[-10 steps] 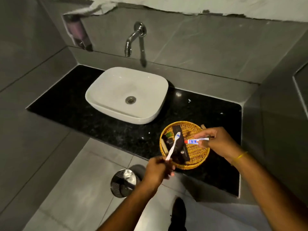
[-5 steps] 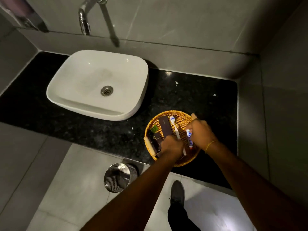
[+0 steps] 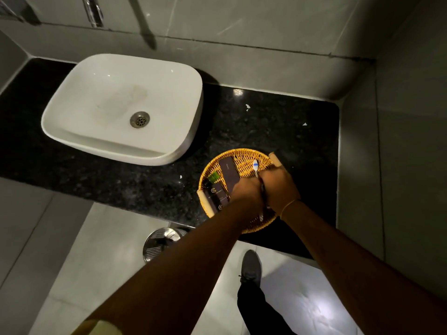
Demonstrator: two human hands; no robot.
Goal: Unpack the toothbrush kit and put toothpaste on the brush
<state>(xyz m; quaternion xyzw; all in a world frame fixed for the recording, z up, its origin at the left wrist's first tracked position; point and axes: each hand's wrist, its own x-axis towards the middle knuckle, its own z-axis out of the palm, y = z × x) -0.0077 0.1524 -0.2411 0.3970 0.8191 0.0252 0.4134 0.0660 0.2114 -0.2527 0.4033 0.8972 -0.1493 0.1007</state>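
Fingers first: the left hand is curled closed, seemingly around the handle of the toothbrush, whose white head with blue bristles pokes out beyond the knuckles; the right hand is closed too, pressed against the left, and what it holds is hidden, though a thin dark sliver shows between the two hands; whether that is the toothpaste tube cannot be told.

Both hands hover over a round wicker basket that sits near the counter's front edge, toward its right end; the toothbrush lies above the basket's right half, head pointing to the back wall.

Judging by looks, the brush is light, stiff plastic, best pinched low on the handle so the bristles stay clear; a small tube would be soft and should be squeezed gently from its tail.

In the basket's left half lie dark brown boxes and a small green-capped bottle; a pale hexagonal logo marks two boxes, but the lettering is too small to read.

Outward: a white basin occupies the black counter's left part; a steel bin stands on the floor below.
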